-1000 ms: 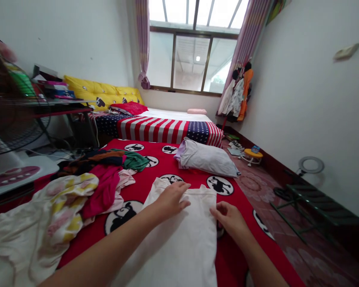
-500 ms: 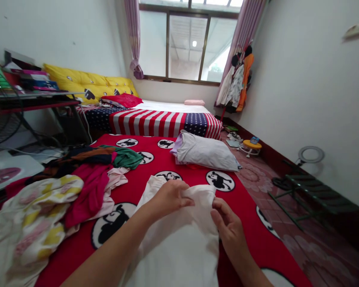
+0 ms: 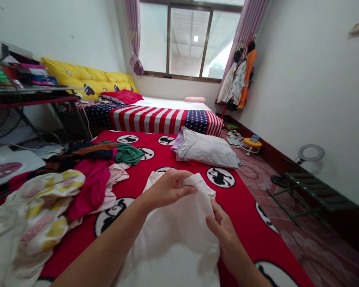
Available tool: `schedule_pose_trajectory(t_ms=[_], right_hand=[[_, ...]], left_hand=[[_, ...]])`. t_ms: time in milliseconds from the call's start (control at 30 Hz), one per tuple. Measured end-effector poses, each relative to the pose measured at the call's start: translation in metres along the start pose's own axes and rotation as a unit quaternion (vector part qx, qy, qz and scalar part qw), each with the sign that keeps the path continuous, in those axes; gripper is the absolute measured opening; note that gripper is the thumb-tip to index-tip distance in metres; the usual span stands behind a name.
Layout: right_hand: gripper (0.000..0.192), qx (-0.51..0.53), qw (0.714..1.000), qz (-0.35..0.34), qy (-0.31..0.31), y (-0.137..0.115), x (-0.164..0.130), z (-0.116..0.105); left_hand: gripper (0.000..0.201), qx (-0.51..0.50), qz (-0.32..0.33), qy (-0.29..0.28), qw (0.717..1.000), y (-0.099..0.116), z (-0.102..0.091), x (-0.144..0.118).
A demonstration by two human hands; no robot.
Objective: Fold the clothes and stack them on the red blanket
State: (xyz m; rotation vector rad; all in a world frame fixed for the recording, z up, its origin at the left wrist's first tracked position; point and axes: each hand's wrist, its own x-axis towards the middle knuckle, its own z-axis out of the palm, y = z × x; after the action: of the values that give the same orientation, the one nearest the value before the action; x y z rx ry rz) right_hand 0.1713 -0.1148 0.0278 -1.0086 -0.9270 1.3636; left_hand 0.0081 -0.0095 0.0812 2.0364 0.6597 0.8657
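Your left hand (image 3: pixel 167 188) pinches the white garment's (image 3: pixel 179 235) top edge, lifted off the red blanket (image 3: pixel 242 199); your right hand (image 3: pixel 224 231) grips its right side.

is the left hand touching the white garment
Touching. The head view shows the left hand pinching the top edge of the white garment, fingers closed over the fabric and lifting it off the red blanket.

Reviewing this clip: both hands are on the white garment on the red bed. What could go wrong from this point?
The left hand pinches only the far edge of the white garment, so it may slip out. The right hand grips one side, so the fold could skew. The clothes pile lies close.
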Motion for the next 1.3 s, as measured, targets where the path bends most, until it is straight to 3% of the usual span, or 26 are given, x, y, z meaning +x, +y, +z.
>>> schedule_pose_trajectory(t_ms=[133,233,300,400,467,567,700,867,1100,1167,1233,1300], right_hand=[[0.052,0.051,0.995,0.082,0.031,0.002,0.005,-0.008],[0.038,0.035,0.99,0.067,0.116,0.011,0.015,-0.023],[0.039,-0.005,0.989,0.051,0.138,0.017,0.021,-0.032],[0.068,-0.068,0.988,0.02,0.138,0.024,0.025,-0.038],[0.085,-0.11,0.984,-0.009,0.141,0.025,0.026,-0.039],[0.075,-0.198,0.972,-0.044,0.12,0.025,0.025,-0.041],[0.045,-0.306,0.944,-0.069,0.097,0.024,0.025,-0.045],[0.044,-0.385,0.907,-0.134,0.108,0.024,0.027,-0.045],[0.042,-0.619,0.766,-0.123,0.121,0.02,0.023,-0.038],[0.04,-0.647,0.741,-0.123,0.133,0.018,0.021,-0.035],[0.041,-0.64,0.741,-0.142,0.141,0.017,0.021,-0.035],[0.045,-0.605,0.767,-0.157,0.146,0.017,0.025,-0.037]], left_hand=[[0.035,0.08,0.027,0.036,0.996,-0.004,0.004,0.003],[0.042,0.189,0.022,0.08,0.978,-0.018,-0.012,0.003],[0.038,0.27,-0.067,0.1,0.955,-0.032,-0.031,-0.001],[0.025,0.332,-0.217,0.1,0.913,-0.05,-0.062,-0.012],[0.033,0.304,-0.272,0.081,0.909,-0.056,-0.073,-0.019],[0.044,0.228,-0.321,0.042,0.918,-0.059,-0.074,-0.024],[0.03,0.247,-0.253,0.047,0.934,-0.065,-0.06,-0.019],[0.018,0.23,-0.162,0.123,0.952,-0.08,-0.053,-0.013],[0.016,0.27,-0.179,0.125,0.938,-0.103,-0.048,-0.019],[0.019,0.26,-0.17,0.139,0.94,-0.106,-0.047,-0.021],[0.02,0.249,-0.157,0.153,0.943,-0.107,-0.046,-0.022],[0.018,0.236,-0.144,0.162,0.947,-0.108,-0.045,-0.022]])
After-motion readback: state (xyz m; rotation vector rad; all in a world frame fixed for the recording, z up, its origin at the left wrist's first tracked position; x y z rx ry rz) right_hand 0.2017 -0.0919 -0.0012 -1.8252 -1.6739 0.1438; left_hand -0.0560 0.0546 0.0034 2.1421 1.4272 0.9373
